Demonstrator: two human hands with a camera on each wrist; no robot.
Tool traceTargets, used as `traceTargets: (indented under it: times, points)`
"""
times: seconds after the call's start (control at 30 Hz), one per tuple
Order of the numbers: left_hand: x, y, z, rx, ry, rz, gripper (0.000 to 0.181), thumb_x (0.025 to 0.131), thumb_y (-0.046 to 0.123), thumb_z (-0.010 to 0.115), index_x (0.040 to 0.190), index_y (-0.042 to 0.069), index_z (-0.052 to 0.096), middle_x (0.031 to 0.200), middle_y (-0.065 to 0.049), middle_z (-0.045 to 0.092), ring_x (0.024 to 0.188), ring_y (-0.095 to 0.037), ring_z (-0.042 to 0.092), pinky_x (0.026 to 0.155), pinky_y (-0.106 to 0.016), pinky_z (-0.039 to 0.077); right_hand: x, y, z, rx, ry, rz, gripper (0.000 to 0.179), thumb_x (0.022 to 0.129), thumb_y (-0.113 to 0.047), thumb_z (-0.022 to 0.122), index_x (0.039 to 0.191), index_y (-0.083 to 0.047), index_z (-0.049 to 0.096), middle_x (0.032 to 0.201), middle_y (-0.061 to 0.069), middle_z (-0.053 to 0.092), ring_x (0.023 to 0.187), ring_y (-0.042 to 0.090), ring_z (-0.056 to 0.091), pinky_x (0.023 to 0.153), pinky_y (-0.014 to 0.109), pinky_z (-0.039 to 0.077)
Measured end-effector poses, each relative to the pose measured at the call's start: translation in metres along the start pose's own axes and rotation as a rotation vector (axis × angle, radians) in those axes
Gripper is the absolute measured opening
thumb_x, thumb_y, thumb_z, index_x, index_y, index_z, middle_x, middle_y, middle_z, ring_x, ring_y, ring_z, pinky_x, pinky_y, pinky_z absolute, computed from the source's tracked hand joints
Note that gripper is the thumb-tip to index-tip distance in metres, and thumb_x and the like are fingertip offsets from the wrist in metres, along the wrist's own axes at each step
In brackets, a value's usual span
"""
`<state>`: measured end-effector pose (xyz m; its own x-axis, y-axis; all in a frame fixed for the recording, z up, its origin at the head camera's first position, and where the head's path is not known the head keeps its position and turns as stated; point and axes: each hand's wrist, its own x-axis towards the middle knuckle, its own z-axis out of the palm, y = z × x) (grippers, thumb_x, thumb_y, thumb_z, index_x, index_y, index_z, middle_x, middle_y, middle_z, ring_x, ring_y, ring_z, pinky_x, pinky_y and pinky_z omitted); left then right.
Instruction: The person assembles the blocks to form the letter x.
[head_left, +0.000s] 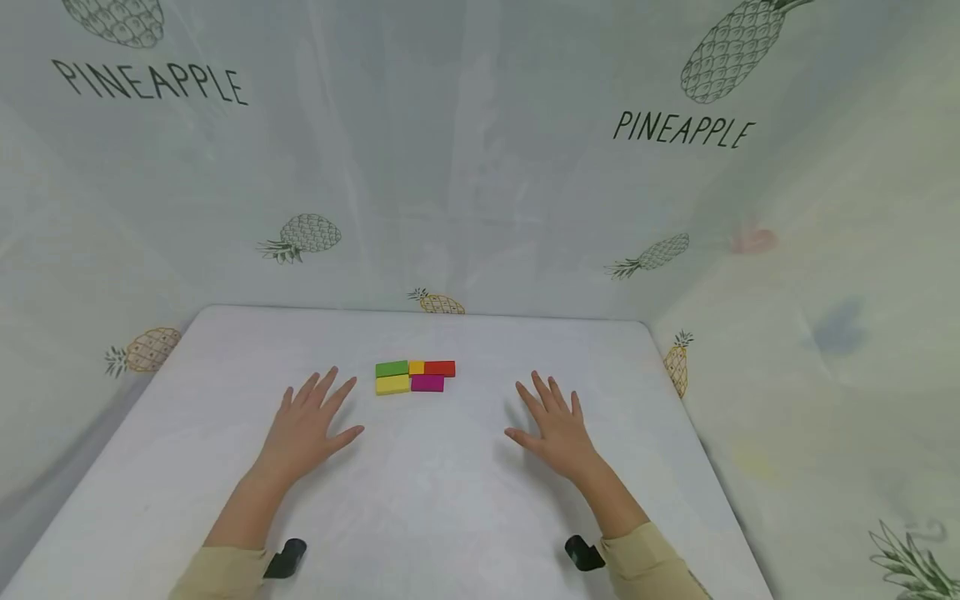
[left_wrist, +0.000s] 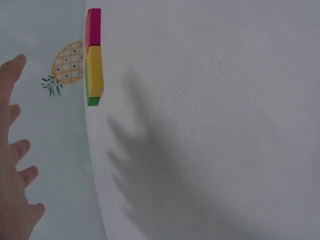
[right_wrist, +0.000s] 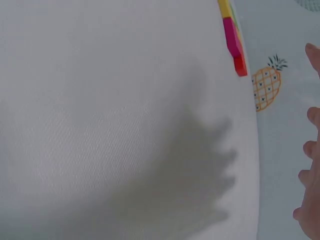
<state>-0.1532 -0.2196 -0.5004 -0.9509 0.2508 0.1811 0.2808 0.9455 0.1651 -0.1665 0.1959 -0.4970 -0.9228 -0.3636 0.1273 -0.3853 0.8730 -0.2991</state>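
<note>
Several coloured blocks lie together in two rows on the white table. The back row has a green block (head_left: 392,368), a small orange block (head_left: 416,367) and a red block (head_left: 439,368); in front of it are a yellow block (head_left: 393,385) and a magenta block (head_left: 427,383). To their left my left hand (head_left: 303,429) hovers palm down, fingers spread, holding nothing. My right hand (head_left: 557,433) is held likewise to the right of the blocks, farther from them. Both hands cast shadows on the tabletop in the wrist views.
The white table (head_left: 420,500) has rounded far corners. Behind it and along its sides hangs a pale curtain (head_left: 465,167) printed with pineapples and lettering. Black wrist devices (head_left: 287,558) stick out beside both beige sleeves (head_left: 225,573).
</note>
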Motion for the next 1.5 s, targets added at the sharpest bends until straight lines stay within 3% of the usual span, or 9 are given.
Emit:
traceTargets:
  times: [0.37, 0.6, 0.73, 1.0, 1.33, 1.5]
  points:
    - [0.006, 0.008, 0.012, -0.067, 0.025, -0.02, 0.082, 0.083, 0.048, 0.071, 0.149, 0.011, 0.038, 0.153, -0.021, 0.028, 0.138, -0.045, 0.025, 0.104, -0.067, 0.021, 0.006, -0.009, 0.008, 0.298, 0.016, 0.061, 0.08, 0.089, -0.052, 0.062, 0.153, -0.014, 0.033, 0.16, 0.011, 0.019, 0.145, 0.036, 0.013, 0.108, 0.065, 0.007]
    - [0.01, 0.015, 0.018, -0.188, 0.025, -0.049, 0.08, 0.085, 0.041, 0.071, 0.15, 0.009, 0.036, 0.153, -0.022, 0.028, 0.136, -0.044, 0.029, 0.104, -0.062, 0.028, 0.015, -0.019, 0.016, 0.559, 0.035, 0.168, 0.077, 0.084, -0.048, 0.072, 0.148, -0.017, 0.042, 0.158, 0.004, 0.025, 0.144, 0.031, 0.019, 0.107, 0.062, 0.022]
    - [0.012, 0.02, 0.02, -0.282, 0.024, -0.084, 0.077, 0.087, 0.037, 0.071, 0.15, 0.01, 0.035, 0.152, -0.02, 0.03, 0.136, -0.042, 0.029, 0.103, -0.062, 0.031, 0.021, -0.025, 0.022, 0.654, 0.037, 0.208, 0.074, 0.083, -0.043, 0.075, 0.146, -0.017, 0.045, 0.154, 0.004, 0.032, 0.142, 0.028, 0.024, 0.109, 0.057, 0.024]
    - [0.018, 0.03, 0.02, -0.479, 0.002, -0.15, 0.071, 0.09, 0.029, 0.069, 0.149, 0.008, 0.035, 0.15, -0.02, 0.033, 0.138, -0.04, 0.028, 0.106, -0.059, 0.027, 0.033, -0.037, 0.031, 0.766, 0.013, 0.206, 0.071, 0.083, -0.035, 0.077, 0.144, -0.015, 0.047, 0.147, 0.004, 0.042, 0.138, 0.026, 0.033, 0.109, 0.052, 0.027]
    - [0.027, 0.033, 0.029, -0.557, -0.021, -0.15, 0.072, 0.087, 0.024, 0.073, 0.148, 0.009, 0.037, 0.148, -0.017, 0.036, 0.137, -0.036, 0.03, 0.107, -0.055, 0.028, 0.046, -0.053, 0.039, 0.837, -0.011, 0.201, 0.067, 0.083, -0.03, 0.077, 0.143, -0.014, 0.049, 0.142, 0.002, 0.047, 0.131, 0.026, 0.041, 0.106, 0.048, 0.034]
    - [0.032, 0.034, 0.033, -0.604, -0.021, -0.184, 0.069, 0.087, 0.023, 0.073, 0.146, 0.009, 0.04, 0.147, -0.017, 0.037, 0.137, -0.036, 0.032, 0.107, -0.055, 0.029, 0.052, -0.058, 0.045, 0.884, -0.003, 0.19, 0.065, 0.084, -0.023, 0.078, 0.141, -0.011, 0.05, 0.141, 0.002, 0.049, 0.129, 0.025, 0.043, 0.105, 0.046, 0.037]
